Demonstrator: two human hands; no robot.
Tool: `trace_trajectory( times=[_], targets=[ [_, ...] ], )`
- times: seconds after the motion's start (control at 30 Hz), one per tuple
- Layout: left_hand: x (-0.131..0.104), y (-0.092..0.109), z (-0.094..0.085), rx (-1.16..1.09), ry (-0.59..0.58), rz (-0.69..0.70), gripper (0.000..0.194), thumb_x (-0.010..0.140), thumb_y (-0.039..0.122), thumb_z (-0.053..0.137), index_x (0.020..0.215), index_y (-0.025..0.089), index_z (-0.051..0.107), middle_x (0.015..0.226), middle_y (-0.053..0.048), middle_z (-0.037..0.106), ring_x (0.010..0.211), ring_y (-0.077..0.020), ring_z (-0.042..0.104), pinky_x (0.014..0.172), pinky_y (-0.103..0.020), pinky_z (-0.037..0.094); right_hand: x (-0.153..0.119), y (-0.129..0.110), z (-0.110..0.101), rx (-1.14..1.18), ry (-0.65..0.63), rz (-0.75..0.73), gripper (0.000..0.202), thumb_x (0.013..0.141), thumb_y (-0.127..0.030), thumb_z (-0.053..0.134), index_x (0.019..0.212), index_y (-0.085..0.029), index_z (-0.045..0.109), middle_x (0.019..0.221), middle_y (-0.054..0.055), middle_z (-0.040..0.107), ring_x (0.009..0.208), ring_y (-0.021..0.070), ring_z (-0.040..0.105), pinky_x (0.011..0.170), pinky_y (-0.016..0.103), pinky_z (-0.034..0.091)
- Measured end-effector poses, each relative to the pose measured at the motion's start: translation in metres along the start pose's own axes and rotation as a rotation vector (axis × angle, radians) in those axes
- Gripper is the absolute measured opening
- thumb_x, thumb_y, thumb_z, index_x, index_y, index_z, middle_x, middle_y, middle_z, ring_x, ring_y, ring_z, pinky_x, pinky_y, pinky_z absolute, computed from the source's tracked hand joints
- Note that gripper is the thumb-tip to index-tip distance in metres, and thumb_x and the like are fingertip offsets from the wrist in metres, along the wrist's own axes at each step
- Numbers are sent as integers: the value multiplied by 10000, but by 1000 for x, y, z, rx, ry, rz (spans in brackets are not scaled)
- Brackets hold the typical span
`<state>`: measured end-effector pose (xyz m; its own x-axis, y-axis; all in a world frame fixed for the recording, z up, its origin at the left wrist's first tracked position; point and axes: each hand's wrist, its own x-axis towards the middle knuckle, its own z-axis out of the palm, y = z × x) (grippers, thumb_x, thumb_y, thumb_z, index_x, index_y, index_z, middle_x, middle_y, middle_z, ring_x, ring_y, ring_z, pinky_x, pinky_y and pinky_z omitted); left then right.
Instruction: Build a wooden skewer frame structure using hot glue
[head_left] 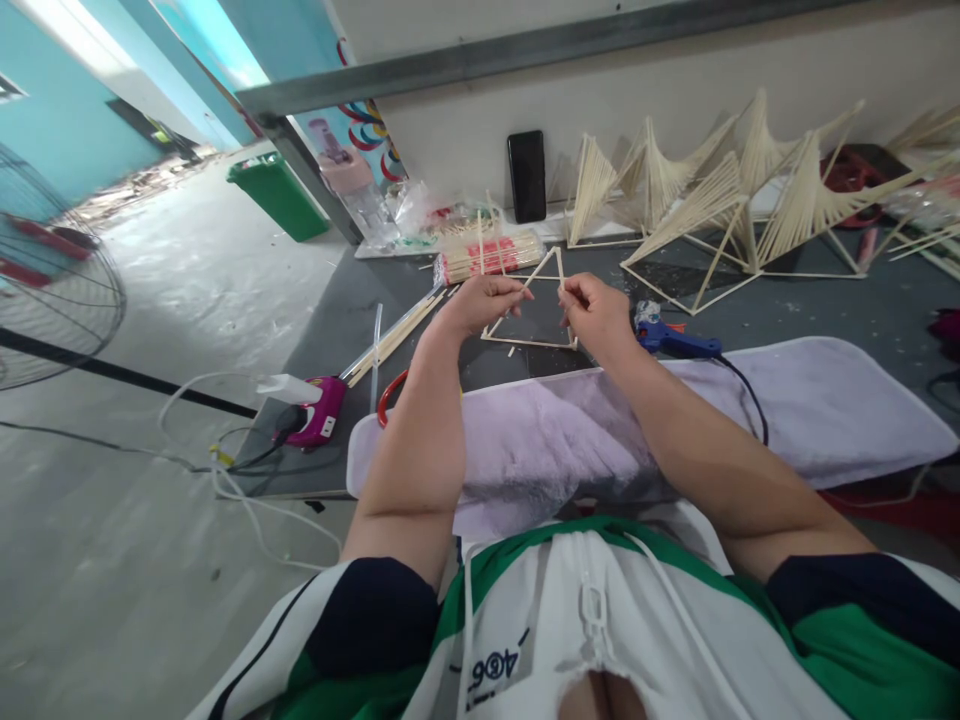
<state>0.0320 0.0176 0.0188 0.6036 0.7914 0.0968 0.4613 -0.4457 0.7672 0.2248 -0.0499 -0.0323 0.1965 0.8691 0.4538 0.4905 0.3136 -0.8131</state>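
Observation:
A small frame of thin wooden sticks point(529, 342) stands on the dark table, with two sticks meeting in a peak at its far side. My left hand point(489, 303) pinches the left slanting stick. On the other side, my right hand point(595, 305) has its fingers closed on the right slanting stick, just below the peak. A blue glue gun point(679, 341) lies to the right of my right hand. Beyond my left hand is a bundle of sticks point(495, 258) in a clear and red wrapper. Loose sticks point(397, 338) lie left of my left forearm.
A lilac cloth point(825, 400) covers the table's near edge. Stick structures point(742, 220) stand at the back right, beside a black phone point(527, 177) leaning on the wall. A bottle point(352, 180) stands at the back left. A magenta power strip point(322, 412) with cables sits at the left edge.

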Motion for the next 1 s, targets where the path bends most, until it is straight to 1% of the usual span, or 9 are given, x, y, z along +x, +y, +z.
trace_trajectory(
  times=[0.23, 0.53, 0.7, 1.0],
  targets=[
    [-1, 2, 0, 1, 1, 4, 294, 832, 299, 557, 968, 124, 750, 682, -17, 669, 502, -60, 447, 518, -197, 344, 0, 1, 0, -21, -1, -31, 79, 864, -261, 527, 803, -229, 566, 703, -20, 618, 543, 124, 594, 600, 277, 479],
    [0, -1, 1, 12, 7, 14, 303, 828, 320, 567, 969, 129, 757, 679, -10, 679, 508, -62, 456, 535, -208, 358, 1, 2, 0, -24, 4, -9, 88, 868, -281, 524, 819, -232, 577, 713, -15, 624, 542, 130, 597, 602, 282, 487],
    [-1, 0, 1, 4, 6, 18, 310, 827, 330, 567, 965, 130, 760, 681, -12, 677, 526, -67, 471, 540, -202, 369, 0, 0, -1, -42, 0, -14, 87, 872, -278, 526, 825, -231, 583, 712, -13, 625, 554, 134, 601, 634, 292, 497],
    [-1, 1, 1, -2, 15, 7, 301, 823, 323, 568, 958, 131, 758, 679, -11, 671, 527, -63, 458, 528, -198, 359, -1, 4, 0, -35, 4, -21, 107, 879, -297, 520, 839, -225, 588, 725, -11, 619, 571, 133, 605, 611, 284, 488]
  ],
)
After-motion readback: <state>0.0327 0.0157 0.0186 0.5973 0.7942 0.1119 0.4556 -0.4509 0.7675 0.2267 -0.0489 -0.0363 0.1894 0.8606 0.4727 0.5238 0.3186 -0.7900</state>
